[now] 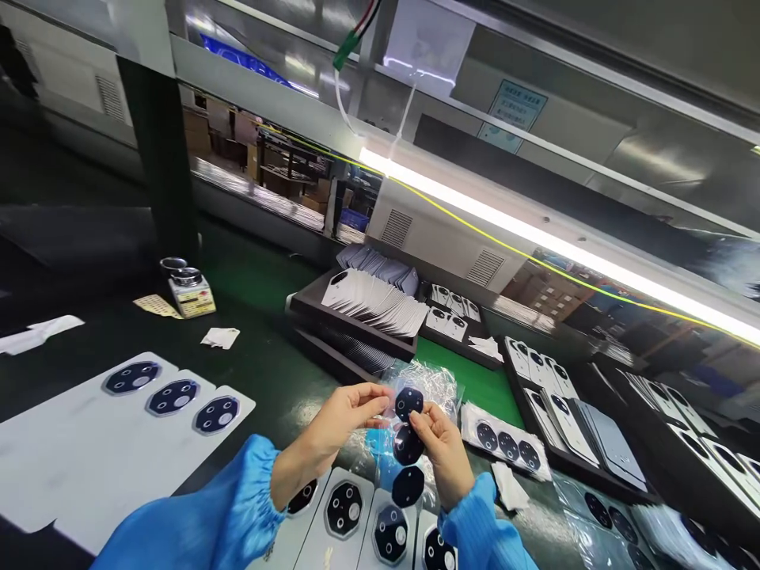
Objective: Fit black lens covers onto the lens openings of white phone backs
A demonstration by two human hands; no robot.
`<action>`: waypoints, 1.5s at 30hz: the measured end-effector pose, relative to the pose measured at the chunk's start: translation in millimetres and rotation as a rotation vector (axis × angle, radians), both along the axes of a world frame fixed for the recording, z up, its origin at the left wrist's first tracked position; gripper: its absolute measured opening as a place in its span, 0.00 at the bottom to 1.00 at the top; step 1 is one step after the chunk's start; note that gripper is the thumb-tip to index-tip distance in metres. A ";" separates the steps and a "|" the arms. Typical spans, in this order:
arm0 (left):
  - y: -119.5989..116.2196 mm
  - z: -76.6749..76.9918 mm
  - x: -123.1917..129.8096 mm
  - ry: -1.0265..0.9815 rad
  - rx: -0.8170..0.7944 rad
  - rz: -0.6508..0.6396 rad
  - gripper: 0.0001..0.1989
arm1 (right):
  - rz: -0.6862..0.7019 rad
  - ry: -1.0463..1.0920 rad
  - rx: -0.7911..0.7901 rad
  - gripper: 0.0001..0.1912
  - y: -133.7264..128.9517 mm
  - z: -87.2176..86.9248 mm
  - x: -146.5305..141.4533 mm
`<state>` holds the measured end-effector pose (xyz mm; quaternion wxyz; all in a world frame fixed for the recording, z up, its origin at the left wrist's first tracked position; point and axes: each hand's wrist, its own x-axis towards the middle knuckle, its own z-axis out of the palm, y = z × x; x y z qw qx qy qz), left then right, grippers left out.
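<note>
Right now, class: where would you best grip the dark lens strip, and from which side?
Probably the top disc, pinched by its rim from left and right. The lens strip hangs upright, faces exposed; the left hand and right hand pinch there.

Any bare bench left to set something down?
Green mat between the small box and the tray of white covers is bare; so is the dark strip by the paper scrap. Crowded right: trays of back covers; around both hands, covers.
</note>
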<state>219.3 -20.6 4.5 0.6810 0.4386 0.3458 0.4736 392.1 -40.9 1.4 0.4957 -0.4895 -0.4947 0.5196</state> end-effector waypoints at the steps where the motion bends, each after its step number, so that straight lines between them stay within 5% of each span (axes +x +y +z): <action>1: -0.9 0.9 1.3 0.006 0.004 -0.007 0.24 | -0.007 0.005 0.001 0.27 1.2 -0.3 0.2; 12: 12.9 15.4 27.4 0.187 0.260 0.042 0.24 | -0.067 -0.026 0.146 0.27 6.2 7.1 19.4; 19: 18.3 43.9 33.5 0.382 0.715 0.277 0.08 | -0.049 -0.091 0.240 0.24 4.2 15.9 30.9; 27: 11.5 30.6 52.7 0.770 1.412 0.577 0.11 | -0.058 -0.122 0.295 0.21 -2.3 15.8 31.1; 36: 5.0 28.8 54.4 0.941 1.604 0.680 0.11 | -0.115 -0.172 0.333 0.16 -0.7 14.6 29.7; 45: 5.2 31.7 53.1 0.878 1.399 0.605 0.10 | -0.132 -0.235 0.349 0.13 -1.3 16.0 24.8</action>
